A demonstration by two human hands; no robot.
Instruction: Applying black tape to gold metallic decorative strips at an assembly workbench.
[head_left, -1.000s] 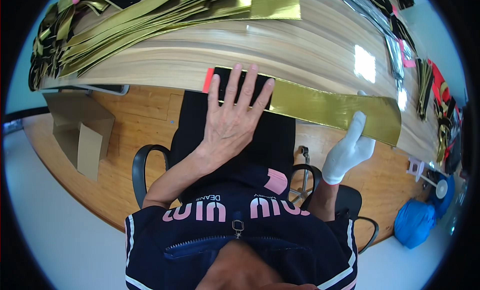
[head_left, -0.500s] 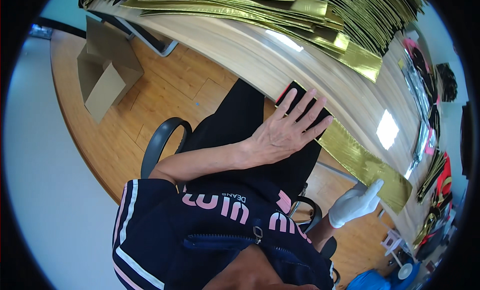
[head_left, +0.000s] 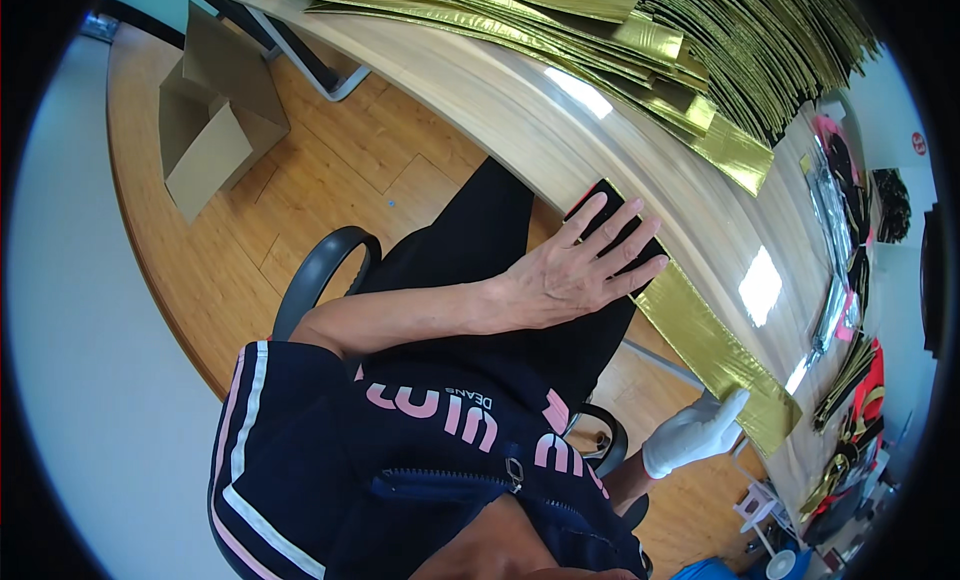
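My left hand [head_left: 575, 272] lies flat, fingers spread, on a black sheet [head_left: 606, 212] at the near edge of the long wooden table [head_left: 520, 110]. A long gold foil strip [head_left: 705, 340] runs from under that black sheet to the right along the table edge. My right hand [head_left: 695, 432], in a white glove, touches the underside of the strip's far right end with its fingers apart. Neither hand grips anything.
Stacks of gold foil strips [head_left: 600, 30] cover the table's far side. Black, pink and red pieces [head_left: 850, 280] lie at the right end. An open cardboard box [head_left: 210, 110] stands on the wooden floor at left. I sit on a black chair [head_left: 320, 270].
The view has swung and tilted further left. Both hands stay on the black sheet and the gold strip as before.
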